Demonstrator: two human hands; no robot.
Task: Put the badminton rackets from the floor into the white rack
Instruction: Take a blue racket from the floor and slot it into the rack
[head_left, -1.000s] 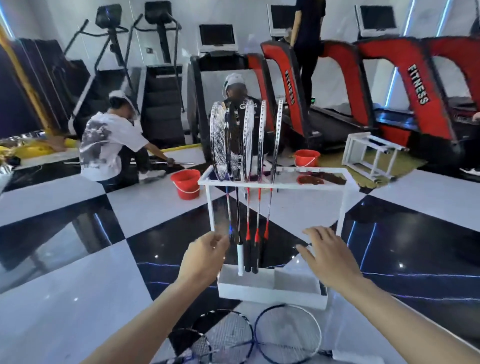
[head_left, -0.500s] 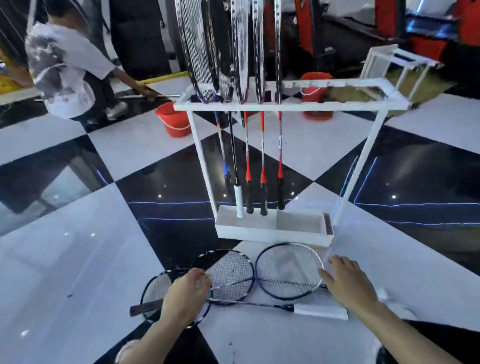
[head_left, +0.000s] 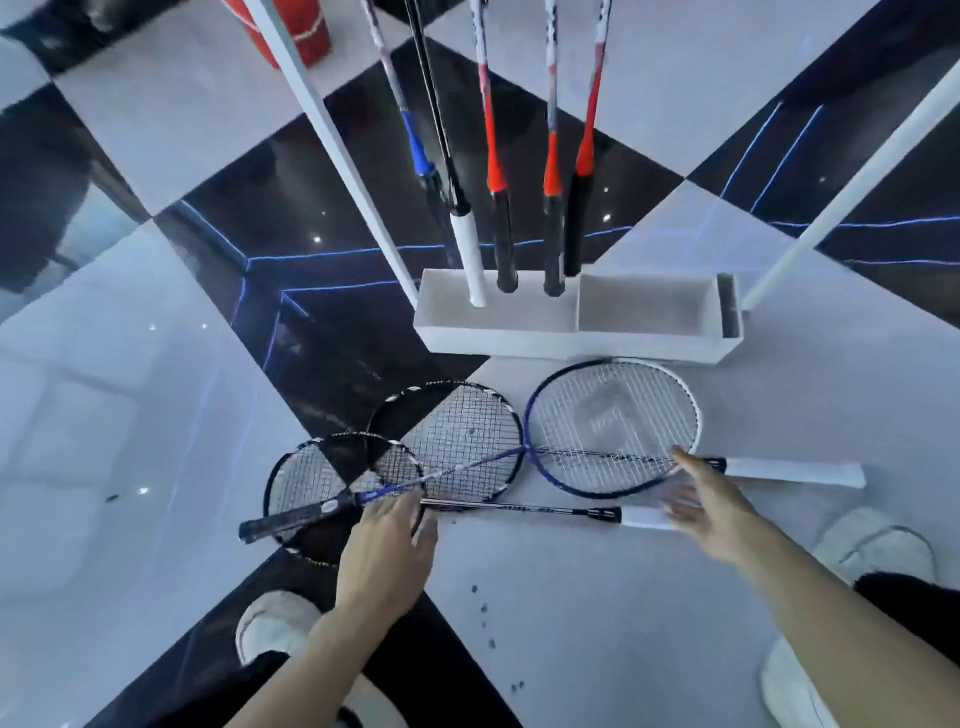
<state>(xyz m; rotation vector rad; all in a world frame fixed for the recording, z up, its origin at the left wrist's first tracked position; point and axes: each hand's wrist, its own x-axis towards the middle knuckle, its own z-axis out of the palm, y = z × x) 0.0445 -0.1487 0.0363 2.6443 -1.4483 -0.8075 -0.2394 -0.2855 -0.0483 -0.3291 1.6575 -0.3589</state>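
Rackets (head_left: 519, 457) overlapping on floor, white rack (head_left: 571, 338) just behind, red bucket (head_left: 306, 41) beyond

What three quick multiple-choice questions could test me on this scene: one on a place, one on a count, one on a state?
1. Where do the loose rackets lie?
A. On the floor before the rack
B. Inside the rack's tray
C. On a bench

2. How many racket heads lie on the floor?
A. One
B. Three
C. Six

3. What is the right hand doing?
A. Open, reaching
B. Gripping a bucket
C. Out of view

Key: 1 A, rackets on the floor lie before the white rack. 2 B, three hoops show. 3 A, right hand is spread above a white grip.
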